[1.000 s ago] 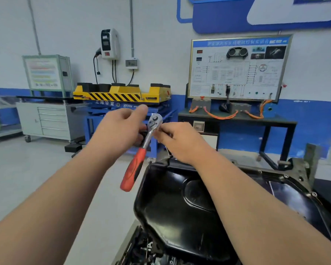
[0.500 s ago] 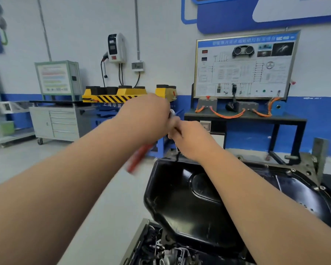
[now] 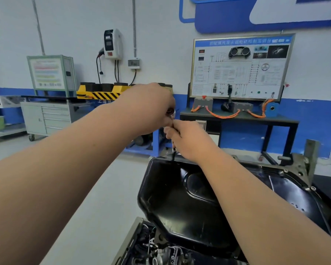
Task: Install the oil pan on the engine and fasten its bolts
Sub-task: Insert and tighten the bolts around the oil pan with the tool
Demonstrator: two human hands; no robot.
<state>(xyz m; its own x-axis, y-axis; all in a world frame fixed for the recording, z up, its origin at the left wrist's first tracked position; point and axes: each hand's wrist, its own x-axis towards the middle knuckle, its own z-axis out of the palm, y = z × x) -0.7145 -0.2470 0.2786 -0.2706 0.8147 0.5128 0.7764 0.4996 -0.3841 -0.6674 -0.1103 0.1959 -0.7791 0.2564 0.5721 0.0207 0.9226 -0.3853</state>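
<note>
Seemingly left hand (image 3: 147, 108) clamps chrome ratchet (image 3: 171, 112); right hand (image 3: 187, 140) fingers pinch its slim shaft (image 3: 173, 150).

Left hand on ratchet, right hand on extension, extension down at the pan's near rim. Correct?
Not quite. The head view shows the extension meeting the pan at its far rim, not the near one. The left hand does grip the ratchet, and the right hand pinches the extension.

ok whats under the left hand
Only the ratchet's chrome head shows below the left hand gripping it; the handle is covered by it. The right hand pinches the extension beneath.
</note>
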